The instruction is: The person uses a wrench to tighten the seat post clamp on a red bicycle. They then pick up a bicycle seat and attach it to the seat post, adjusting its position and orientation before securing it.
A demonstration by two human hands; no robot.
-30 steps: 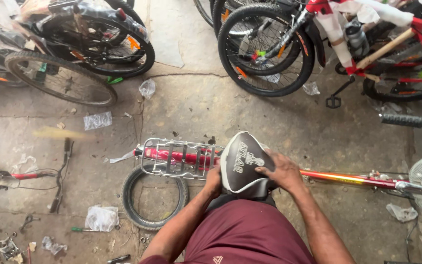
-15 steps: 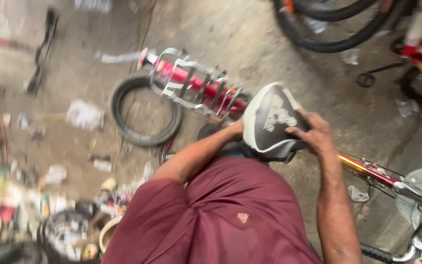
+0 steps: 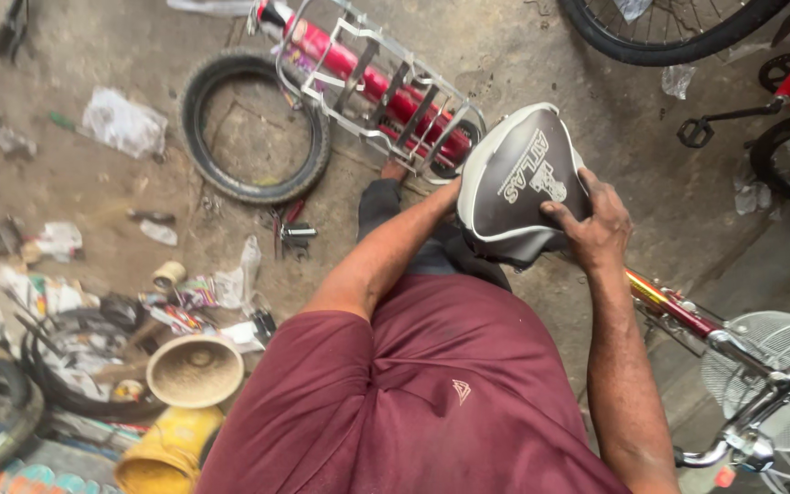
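The right hand [image 3: 596, 224] grips the saddle [image 3: 518, 187] on its right edge, fingers curled over the top. The left hand [image 3: 450, 194] presses against the saddle's left side, mostly hidden, so its grip cannot be told. Behind the saddle sits the rack [image 3: 386, 91]; a tyre [image 3: 253, 123] lies on the floor.

Bare floor beyond the saddle, clutter on the left

Rear rack [image 3: 386, 87] crowds the saddle [image 3: 518, 183]; loose tyre [image 3: 253, 123] lies beside it; cans and scraps [image 3: 176, 366] block the left floor [image 3: 587, 101].
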